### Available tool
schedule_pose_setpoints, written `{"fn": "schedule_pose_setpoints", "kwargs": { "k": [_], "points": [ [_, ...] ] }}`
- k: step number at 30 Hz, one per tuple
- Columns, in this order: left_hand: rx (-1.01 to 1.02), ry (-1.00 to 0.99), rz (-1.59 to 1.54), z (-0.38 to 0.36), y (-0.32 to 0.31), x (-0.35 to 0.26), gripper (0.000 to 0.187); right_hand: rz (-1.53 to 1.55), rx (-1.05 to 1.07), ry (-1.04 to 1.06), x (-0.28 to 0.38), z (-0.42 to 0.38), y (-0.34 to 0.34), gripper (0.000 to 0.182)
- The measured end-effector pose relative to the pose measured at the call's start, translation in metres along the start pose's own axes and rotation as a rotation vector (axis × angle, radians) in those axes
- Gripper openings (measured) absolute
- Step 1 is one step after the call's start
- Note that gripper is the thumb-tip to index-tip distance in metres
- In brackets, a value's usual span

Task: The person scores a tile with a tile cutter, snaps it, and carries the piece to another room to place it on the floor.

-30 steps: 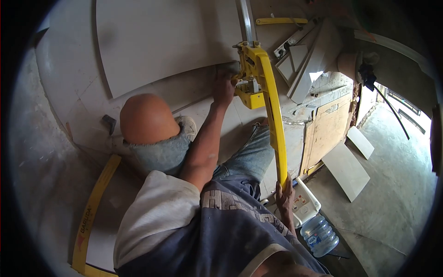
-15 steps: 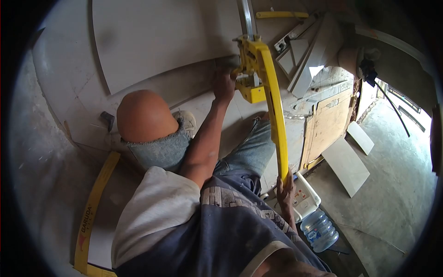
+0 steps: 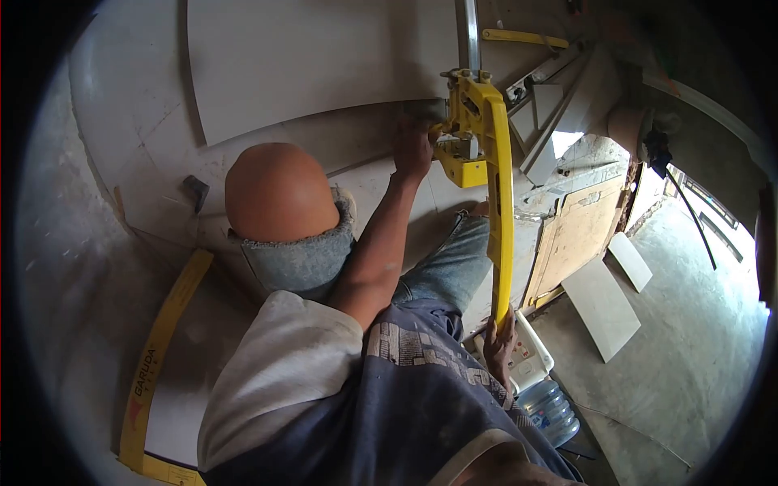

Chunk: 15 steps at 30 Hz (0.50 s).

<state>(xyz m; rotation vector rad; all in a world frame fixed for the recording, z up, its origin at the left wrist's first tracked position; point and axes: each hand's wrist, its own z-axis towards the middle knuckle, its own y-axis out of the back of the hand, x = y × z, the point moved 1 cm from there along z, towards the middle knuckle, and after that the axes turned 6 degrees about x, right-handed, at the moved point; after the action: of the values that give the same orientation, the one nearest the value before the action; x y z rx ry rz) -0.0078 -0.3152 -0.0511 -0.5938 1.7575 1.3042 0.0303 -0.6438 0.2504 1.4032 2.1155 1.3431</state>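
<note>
A yellow manual tile cutter [image 3: 501,194] runs down the middle of the view, its long lever joined to a head on a metal rail [image 3: 468,36]. My right hand [image 3: 499,350] is closed around the lower end of the lever. Up at the cutter head, my left hand [image 3: 415,151] is closed on a small yellow part at its side; the fingertips are partly hidden in shade. A large grey tile [image 3: 308,65] lies beyond my left hand. My bare knee [image 3: 279,194] is bent to the left of my left forearm.
A yellow-edged Garuda Tile box [image 3: 158,356] lies at left. Cut tile pieces [image 3: 601,308] lie on the floor at right, near a wooden board [image 3: 574,227]. By my right hand are a white container [image 3: 528,356] and a clear water bottle [image 3: 551,413]. More tile offcuts [image 3: 547,109] lie upper right.
The whole scene has shifted slightly in view as my head moved, with the cutter appearing further right. Both hands keep their hold on the cutter.
</note>
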Motion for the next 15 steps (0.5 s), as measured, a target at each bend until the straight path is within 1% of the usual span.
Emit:
{"fn": "schedule_pose_setpoints", "kwargs": {
  "k": [4, 5, 8, 9, 12, 13, 15],
  "points": [
    [0.017, 0.041, 0.039, 0.002, -0.010, 0.007, 0.023, 0.028, 0.014, -0.048, -0.022, 0.001, -0.017, 0.047],
    [0.011, 0.045, 0.058, 0.001, -0.013, 0.010, 0.022, 0.012, 0.008, -0.042, -0.029, 0.002, -0.025, 0.047],
    [0.008, 0.052, 0.030, 0.001, 0.003, -0.001, 0.021, -0.037, -0.046, 0.043, -0.046, 0.003, -0.038, 0.048],
    [0.007, 0.065, 0.026, 0.000, 0.002, 0.000, 0.021, 0.007, -0.028, -0.007, -0.033, 0.004, -0.036, 0.049],
    [0.006, 0.087, 0.023, 0.001, -0.002, -0.001, 0.021, -0.022, -0.075, 0.111, -0.042, 0.010, -0.047, 0.049],
    [0.006, 0.088, 0.036, 0.002, -0.001, -0.002, 0.021, -0.026, -0.058, 0.044, -0.043, 0.008, -0.048, 0.048],
    [0.030, 0.097, 0.041, -0.001, 0.002, -0.003, 0.022, -0.009, -0.056, 0.040, -0.045, 0.009, -0.054, 0.047]
  ]
}}
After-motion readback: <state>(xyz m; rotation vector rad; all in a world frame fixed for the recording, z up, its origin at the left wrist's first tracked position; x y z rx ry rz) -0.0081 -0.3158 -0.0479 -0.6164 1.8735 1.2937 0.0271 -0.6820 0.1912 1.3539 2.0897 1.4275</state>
